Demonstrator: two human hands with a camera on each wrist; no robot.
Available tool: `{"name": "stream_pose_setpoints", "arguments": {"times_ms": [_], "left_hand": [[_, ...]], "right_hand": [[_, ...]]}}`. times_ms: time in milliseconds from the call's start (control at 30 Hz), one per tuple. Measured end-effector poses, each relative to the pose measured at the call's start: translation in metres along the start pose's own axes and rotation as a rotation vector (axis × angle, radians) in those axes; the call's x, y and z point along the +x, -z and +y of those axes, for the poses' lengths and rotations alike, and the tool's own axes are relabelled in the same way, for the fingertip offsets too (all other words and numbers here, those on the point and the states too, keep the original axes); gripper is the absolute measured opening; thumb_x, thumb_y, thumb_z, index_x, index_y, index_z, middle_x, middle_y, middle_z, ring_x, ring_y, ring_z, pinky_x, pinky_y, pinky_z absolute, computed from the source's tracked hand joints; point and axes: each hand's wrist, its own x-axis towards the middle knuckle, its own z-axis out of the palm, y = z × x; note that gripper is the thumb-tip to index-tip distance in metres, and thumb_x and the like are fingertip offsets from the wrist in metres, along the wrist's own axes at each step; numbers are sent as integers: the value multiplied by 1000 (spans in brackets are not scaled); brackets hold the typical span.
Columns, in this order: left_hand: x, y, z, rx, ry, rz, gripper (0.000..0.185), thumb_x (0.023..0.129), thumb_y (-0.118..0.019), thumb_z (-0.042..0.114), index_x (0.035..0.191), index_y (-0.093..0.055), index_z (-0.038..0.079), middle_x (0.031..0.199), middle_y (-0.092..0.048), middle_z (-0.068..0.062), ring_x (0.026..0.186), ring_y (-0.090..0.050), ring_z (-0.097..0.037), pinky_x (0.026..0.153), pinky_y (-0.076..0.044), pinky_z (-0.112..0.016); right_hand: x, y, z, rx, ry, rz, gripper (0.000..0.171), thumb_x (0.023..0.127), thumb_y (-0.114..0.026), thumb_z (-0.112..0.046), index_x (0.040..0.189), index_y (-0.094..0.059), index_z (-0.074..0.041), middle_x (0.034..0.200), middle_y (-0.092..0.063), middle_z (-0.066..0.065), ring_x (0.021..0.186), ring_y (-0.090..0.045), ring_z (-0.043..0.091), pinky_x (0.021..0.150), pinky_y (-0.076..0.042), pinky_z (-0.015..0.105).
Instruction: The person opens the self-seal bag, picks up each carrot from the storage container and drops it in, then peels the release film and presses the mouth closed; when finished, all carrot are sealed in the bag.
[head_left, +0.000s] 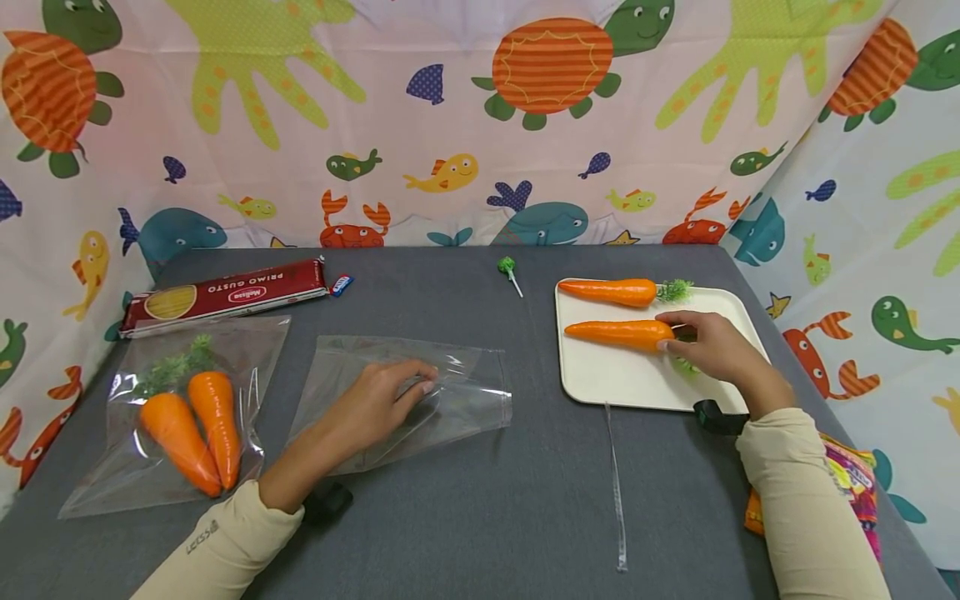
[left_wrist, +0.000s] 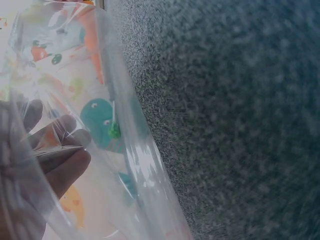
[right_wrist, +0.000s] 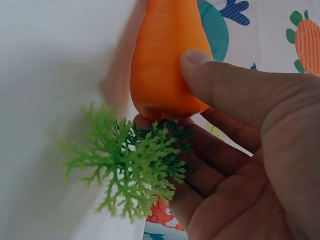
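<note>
My right hand (head_left: 716,350) grips the thick, leafy end of an orange carrot (head_left: 618,333) over the cream tray (head_left: 660,395). In the right wrist view its thumb lies on the carrot (right_wrist: 167,60), and green leaves (right_wrist: 127,165) hang beside the fingers. A second carrot (head_left: 611,292) lies along the tray's far side. Toward the table's middle, a clear plastic bag (head_left: 465,400) lies flat, its mouth to the right. My left hand (head_left: 382,400) pinches the bag's film between thumb and fingers, as the left wrist view shows through the plastic (left_wrist: 145,155).
At the left, another clear bag (head_left: 258,358) contains two carrots (head_left: 180,442). Behind it lie a dark red pasta packet (head_left: 225,293) and a small blue wrapped sweet (head_left: 341,285). A green-topped stick (head_left: 507,267) lies farther back. A clear strip (head_left: 617,492) lies before the tray, a colourful packet (head_left: 855,483) by my right sleeve.
</note>
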Motion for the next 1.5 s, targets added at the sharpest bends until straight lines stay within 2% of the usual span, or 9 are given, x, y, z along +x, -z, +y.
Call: {"name": "stream_pose_setpoints", "arguments": {"times_ms": [300,533,833,1067,1333,1500], "left_hand": [[3,-1,-1,8,-2,10,17,96,-63,10,111,-69,6,108,-70,-3,94,-65,-9,80,-54,-36],[3,-1,-1,18,-2,14,17,96,-63,11,111,-69,5,108,-70,-2,92,-64,-8,79,-54,-35],[5,-4,-1,21,-3,11,16,96,-64,10,110,-69,6,106,-70,-2,86,-62,-6,75,-54,-34],[6,-5,-1,13,-1,10,17,96,-63,9,111,-69,5,106,-70,-3,81,-60,-6,74,-54,-33],[9,-5,-1,19,-21,32,17,95,-64,9,111,-69,4,106,-71,-4,82,-61,-7,73,-54,-34],[9,-7,0,46,-34,64,15,95,-65,10,108,-70,5,104,-71,-3,80,-61,-6,70,-53,-32]], "right_hand": [[-5,0,-9,0,61,44,45,92,-68,-12,131,-56,5,119,-62,24,102,-59,33,90,-48,50],[-11,-2,-21,38,86,34,45,93,-69,-15,132,-56,5,121,-62,23,104,-60,33,87,-50,43],[-19,-9,-40,75,148,31,43,92,-69,-15,130,-58,3,119,-63,19,103,-62,31,89,-49,50],[-25,-13,-56,100,200,10,41,91,-71,-16,128,-61,0,114,-66,12,98,-62,24,81,-53,34],[-30,-21,-73,123,282,-13,38,91,-71,-12,126,-62,-2,110,-67,6,94,-60,20,79,-52,31],[-30,-28,-78,106,374,-6,35,89,-72,-11,123,-64,-3,104,-67,1,90,-61,16,78,-53,36]]}}
